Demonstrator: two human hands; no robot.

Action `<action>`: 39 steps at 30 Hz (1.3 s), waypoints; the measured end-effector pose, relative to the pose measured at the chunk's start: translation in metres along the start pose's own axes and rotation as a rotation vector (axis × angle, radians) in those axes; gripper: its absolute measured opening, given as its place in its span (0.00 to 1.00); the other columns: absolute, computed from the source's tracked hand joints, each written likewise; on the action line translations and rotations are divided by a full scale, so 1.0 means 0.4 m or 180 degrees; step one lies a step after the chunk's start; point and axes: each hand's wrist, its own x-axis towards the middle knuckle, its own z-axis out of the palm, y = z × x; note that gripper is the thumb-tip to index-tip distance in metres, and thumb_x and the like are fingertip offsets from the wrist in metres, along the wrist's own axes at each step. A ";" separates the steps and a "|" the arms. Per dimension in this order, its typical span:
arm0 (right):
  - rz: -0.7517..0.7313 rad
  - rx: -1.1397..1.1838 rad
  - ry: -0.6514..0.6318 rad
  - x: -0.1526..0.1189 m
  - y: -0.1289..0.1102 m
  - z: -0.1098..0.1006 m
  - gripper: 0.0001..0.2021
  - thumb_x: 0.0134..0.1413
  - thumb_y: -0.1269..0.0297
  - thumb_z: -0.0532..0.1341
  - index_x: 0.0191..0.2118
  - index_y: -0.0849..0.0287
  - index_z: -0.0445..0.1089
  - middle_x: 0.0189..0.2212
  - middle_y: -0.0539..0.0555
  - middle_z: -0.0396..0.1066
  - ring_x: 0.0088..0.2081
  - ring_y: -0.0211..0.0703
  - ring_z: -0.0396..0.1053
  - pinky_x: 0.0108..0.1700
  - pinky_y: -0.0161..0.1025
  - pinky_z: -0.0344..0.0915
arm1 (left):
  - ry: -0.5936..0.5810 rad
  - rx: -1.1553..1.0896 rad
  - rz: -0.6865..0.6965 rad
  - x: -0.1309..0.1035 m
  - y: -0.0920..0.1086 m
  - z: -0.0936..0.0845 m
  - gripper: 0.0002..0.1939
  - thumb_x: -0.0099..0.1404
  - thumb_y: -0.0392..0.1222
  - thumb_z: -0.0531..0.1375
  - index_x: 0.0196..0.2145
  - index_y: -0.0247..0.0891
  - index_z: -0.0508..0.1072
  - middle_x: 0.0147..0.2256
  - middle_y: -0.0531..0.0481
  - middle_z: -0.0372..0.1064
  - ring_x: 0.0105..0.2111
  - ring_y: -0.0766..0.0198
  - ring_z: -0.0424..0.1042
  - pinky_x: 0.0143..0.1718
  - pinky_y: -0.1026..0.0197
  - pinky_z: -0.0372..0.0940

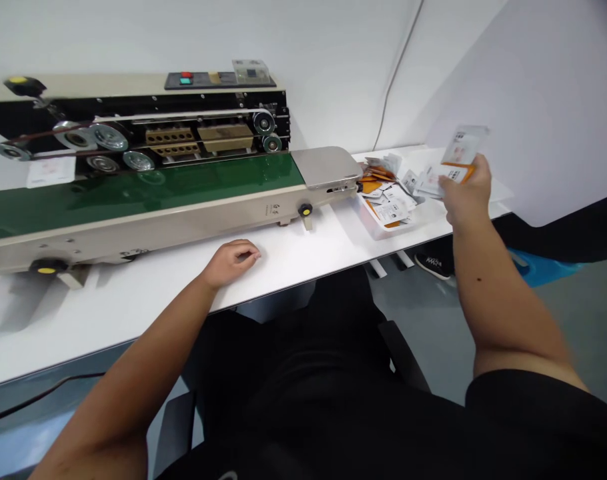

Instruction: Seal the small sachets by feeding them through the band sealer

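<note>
My right hand (467,193) is raised over the right end of the table, closed around a few white and orange printed packets (464,148); they are slightly blurred. Below and left of it, a clear plastic bin (376,229) is heaped with more such packets (391,203). My left hand (232,262) rests on the white table in front of the conveyor, its fingers curled in a loose fist with nothing visible in them. A single packet (52,171) sits at the left of the band sealing machine (203,137), by its rollers.
The machine's green conveyor belt (223,175) runs along the table (293,257), ending in a metal plate (326,165) beside the bin. Black knobs (305,210) stick out at its front. A cable (401,73) hangs on the wall. A shoe (433,265) shows under the table.
</note>
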 end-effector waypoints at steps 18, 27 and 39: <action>-0.2173 -0.0236 -0.2211 -0.581 -0.506 0.410 0.21 0.71 0.64 0.59 0.66 0.50 0.70 0.73 0.56 0.61 0.74 0.64 0.56 0.75 0.66 0.50 | 0.0538 0.0480 0.0740 -0.019 -0.010 -0.012 0.09 0.73 0.46 0.65 0.45 0.42 0.82 0.43 0.44 0.81 0.44 0.55 0.80 0.51 0.50 0.74; -0.1816 0.0288 -0.1932 -0.574 -0.476 0.399 0.46 0.56 0.40 0.70 0.74 0.56 0.61 0.75 0.64 0.53 0.76 0.71 0.46 0.76 0.71 0.40 | 0.1026 0.0483 0.0249 -0.040 0.006 0.007 0.21 0.73 0.61 0.64 0.40 0.39 0.81 0.35 0.45 0.80 0.34 0.60 0.77 0.35 0.60 0.69; -0.0803 0.1689 -0.1664 -0.318 -0.525 0.373 0.13 0.68 0.54 0.60 0.50 0.53 0.77 0.35 0.53 0.78 0.36 0.46 0.75 0.39 0.42 0.74 | 0.1004 -0.0459 -0.0016 -0.055 -0.003 0.027 0.24 0.72 0.52 0.65 0.58 0.37 0.70 0.41 0.44 0.77 0.32 0.65 0.74 0.36 0.62 0.70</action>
